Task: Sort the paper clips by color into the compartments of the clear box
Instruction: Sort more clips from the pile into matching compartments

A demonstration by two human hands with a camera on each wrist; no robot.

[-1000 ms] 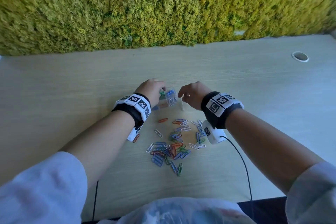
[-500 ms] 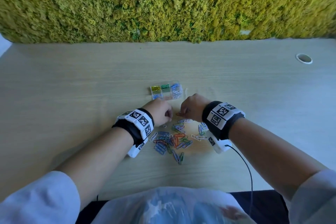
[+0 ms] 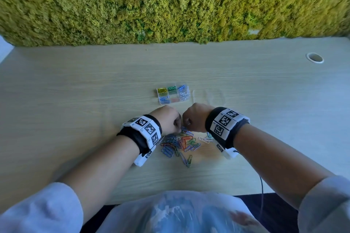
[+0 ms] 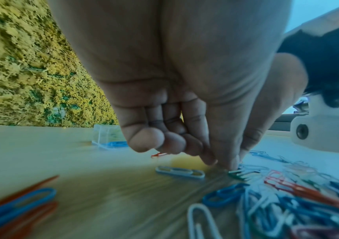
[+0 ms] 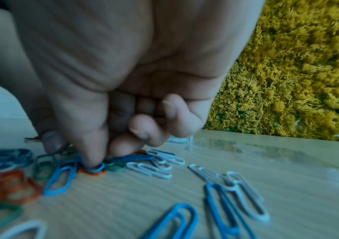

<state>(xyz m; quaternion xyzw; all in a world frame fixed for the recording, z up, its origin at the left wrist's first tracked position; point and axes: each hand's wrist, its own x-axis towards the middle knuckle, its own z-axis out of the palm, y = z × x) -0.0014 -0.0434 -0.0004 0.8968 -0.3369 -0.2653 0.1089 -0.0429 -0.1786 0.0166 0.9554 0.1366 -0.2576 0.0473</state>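
A: Quick pass. Both hands down on the paper clip pile (image 3: 180, 143) on the desk (image 3: 75, 91), clear box (image 3: 173, 94) just beyond them, apart from the pile.

B: Left hand (image 3: 166, 121)?

A: Fingers curled, thumb and forefinger tips pressed together at the desk right by a green clip (image 4: 236, 173). Wrist view is blurry there, so I can't tell if it actually has the clip pinched or is only touching it.

B: Right hand (image 3: 195, 118)?

A: Also curled, fingertips (image 5: 90, 163) pressing down on a light blue clip (image 5: 96, 168) that lies over an orange one (image 5: 92, 172). Looks like a pinch on the blue one, probably.

B: Box state?

A: Six compartments, already part filled: yellow, green, blue along the far row; blue, reddish, white in the near row. Its lid (image 3: 208, 96) lies open to the right. Plenty of clips left on the desk.

B: Risks?

A: Clips overlap and may be hooked together, so lifting the blue one could drag the orange or a green one (image 5: 115, 169) along and land the wrong colour in a compartment. Thin wire flat on the desk can slip out of a fingertip pinch. Two shades of blue could get mixed too. And both hands work almost touching, so one could knock the other's clip.
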